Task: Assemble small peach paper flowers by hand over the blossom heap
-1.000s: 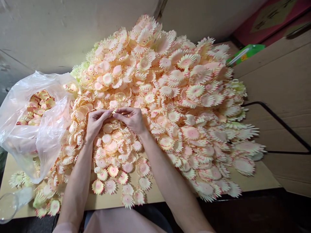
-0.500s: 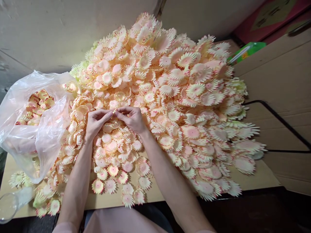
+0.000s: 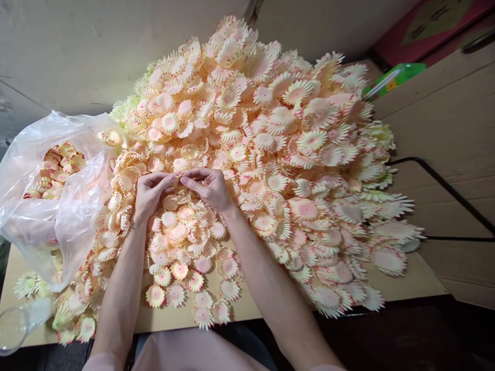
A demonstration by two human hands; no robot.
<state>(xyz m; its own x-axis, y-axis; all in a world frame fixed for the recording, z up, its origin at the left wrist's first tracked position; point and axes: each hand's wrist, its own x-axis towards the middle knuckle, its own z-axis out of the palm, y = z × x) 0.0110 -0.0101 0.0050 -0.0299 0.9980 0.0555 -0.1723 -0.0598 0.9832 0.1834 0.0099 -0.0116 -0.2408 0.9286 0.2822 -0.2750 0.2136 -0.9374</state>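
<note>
A big heap of cream and pink petal discs (image 3: pixel 305 208), round with fringed and red-tipped edges, covers most of the table. Over its front left part, my left hand (image 3: pixel 152 191) and my right hand (image 3: pixel 208 188) face each other with fingertips almost meeting. Both are pinched at the thumb and forefinger. A small pale piece like a petal disc seems to lie between the fingertips, mostly hidden by them. Below the hands, loose discs (image 3: pixel 179 270) spread toward the table's front edge.
A clear plastic bag (image 3: pixel 77 216) holding more red-edged discs stands at the left. A clear plastic cup (image 3: pixel 14 330) lies at the front left corner of the table (image 3: pixel 247 304). Cardboard (image 3: pixel 444 196) with a bent black rod (image 3: pixel 460 198) borders the right side; a green packet (image 3: pixel 404 77) is behind.
My hands have drawn very slightly apart, the left one shifting a little to the left. Their pinched posture is the same, and the heap looks unchanged.
</note>
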